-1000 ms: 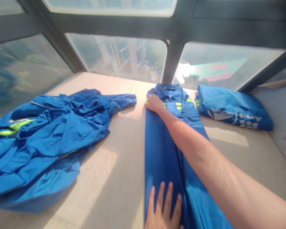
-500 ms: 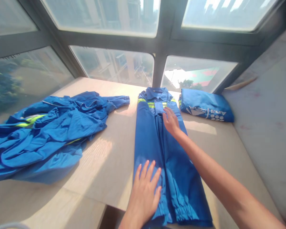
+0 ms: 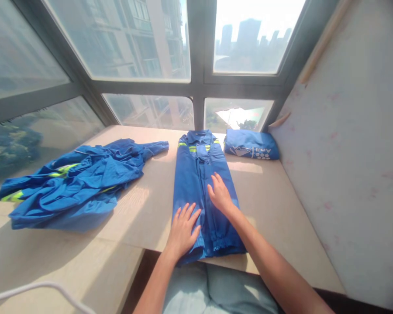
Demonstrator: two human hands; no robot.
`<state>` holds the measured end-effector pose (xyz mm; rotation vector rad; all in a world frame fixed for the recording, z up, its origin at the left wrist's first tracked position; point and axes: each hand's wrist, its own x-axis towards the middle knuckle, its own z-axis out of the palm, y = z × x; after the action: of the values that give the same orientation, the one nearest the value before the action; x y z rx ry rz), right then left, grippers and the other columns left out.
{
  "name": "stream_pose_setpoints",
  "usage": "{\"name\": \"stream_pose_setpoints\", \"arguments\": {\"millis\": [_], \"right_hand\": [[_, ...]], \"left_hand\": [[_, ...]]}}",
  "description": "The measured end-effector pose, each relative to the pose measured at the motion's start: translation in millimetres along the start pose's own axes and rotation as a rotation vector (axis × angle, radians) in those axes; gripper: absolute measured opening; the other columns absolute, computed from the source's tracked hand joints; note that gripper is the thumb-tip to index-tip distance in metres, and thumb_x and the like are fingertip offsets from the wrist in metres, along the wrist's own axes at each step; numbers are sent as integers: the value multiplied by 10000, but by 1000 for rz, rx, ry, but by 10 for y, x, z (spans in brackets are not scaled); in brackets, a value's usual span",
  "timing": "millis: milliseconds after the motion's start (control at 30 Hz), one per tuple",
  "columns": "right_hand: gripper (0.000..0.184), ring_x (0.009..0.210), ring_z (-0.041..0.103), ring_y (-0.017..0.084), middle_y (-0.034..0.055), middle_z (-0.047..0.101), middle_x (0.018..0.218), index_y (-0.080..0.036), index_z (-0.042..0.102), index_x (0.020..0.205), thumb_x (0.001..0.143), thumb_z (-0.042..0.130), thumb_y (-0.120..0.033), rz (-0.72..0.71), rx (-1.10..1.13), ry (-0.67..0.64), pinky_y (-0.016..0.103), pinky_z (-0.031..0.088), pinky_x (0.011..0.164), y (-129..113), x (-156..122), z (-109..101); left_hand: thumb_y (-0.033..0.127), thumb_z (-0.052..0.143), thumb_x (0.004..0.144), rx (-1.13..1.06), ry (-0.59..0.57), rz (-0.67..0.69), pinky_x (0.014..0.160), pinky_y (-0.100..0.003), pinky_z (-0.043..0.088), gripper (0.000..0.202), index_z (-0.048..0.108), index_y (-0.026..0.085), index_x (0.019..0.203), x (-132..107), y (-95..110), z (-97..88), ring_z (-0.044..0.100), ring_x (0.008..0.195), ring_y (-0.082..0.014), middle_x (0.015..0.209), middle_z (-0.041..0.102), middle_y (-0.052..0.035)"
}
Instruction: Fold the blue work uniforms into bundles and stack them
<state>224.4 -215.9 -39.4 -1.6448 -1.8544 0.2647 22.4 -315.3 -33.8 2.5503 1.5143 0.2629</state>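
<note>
A blue work jacket (image 3: 190,176) with yellow-green reflective stripes lies lengthwise in front of me, its sides folded in and its collar toward the window. My left hand (image 3: 184,226) rests on its lower left part, fingers spread. On the right half, around mid-length, lies my right hand (image 3: 220,193), its fingers stretched out. Neither hand grips the cloth. Part of the jacket's lower end is covered by my hands and forearms.
A second, crumpled blue garment (image 3: 85,183) with reflective strips lies at the left. Near the back right corner sits a folded blue bundle (image 3: 252,144) with white print. Windows and a wall (image 3: 343,165) border the wooden surface (image 3: 265,192). A white cable (image 3: 42,284) crosses the lower left.
My right hand has slid down the jacket from near the chest stripe toward me. The left hand stays on the lower left part. The view has tilted up and drawn back.
</note>
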Motion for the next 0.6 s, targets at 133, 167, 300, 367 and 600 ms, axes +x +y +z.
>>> {"name": "stream_pose_setpoints", "arguments": {"millis": [133,167,300,367,600], "right_hand": [[518,1419,417,299,183,503,1478,-115,591,1352,848,470,-116,-62,-118,-149,469,369,1167,35,-709,-231],[520,1420,413,303,162,514,1475,-144,610,1335,833,476,-109,-103,-145,-195,482,355,1172,14,-849,-258],[536,1417,412,307,151,490,1502,-167,572,1385,869,436,-127,-174,-230,-258,512,300,1188,-140,-1132,-262],[518,1402,428,313,170,494,1494,-146,570,1382,885,422,-132,-169,-255,-248,513,301,1181,-208,-1134,-247],[341,1292,527,279,135,616,1357,-164,680,1178,961,417,-184,-273,-203,-188,424,425,1101,-179,-1251,-452]], "left_hand": [[285,498,944,10,-19,4,1210,-531,248,526,479,267,1469,2,13,-8,301,1487,-281,1601,379,-54],[288,498,944,22,-23,-3,1208,-538,247,518,489,260,1460,3,38,5,304,1485,-289,1599,382,-59],[282,443,964,104,48,-61,1189,-577,240,486,512,195,1437,2,243,106,332,1467,-337,1567,422,-125],[263,406,975,129,86,-77,1178,-565,261,473,521,164,1422,-3,361,132,371,1444,-337,1532,463,-154],[309,436,989,111,175,-75,1079,-490,414,393,601,146,1307,-256,371,-61,573,1238,-296,1331,633,-154]]}}
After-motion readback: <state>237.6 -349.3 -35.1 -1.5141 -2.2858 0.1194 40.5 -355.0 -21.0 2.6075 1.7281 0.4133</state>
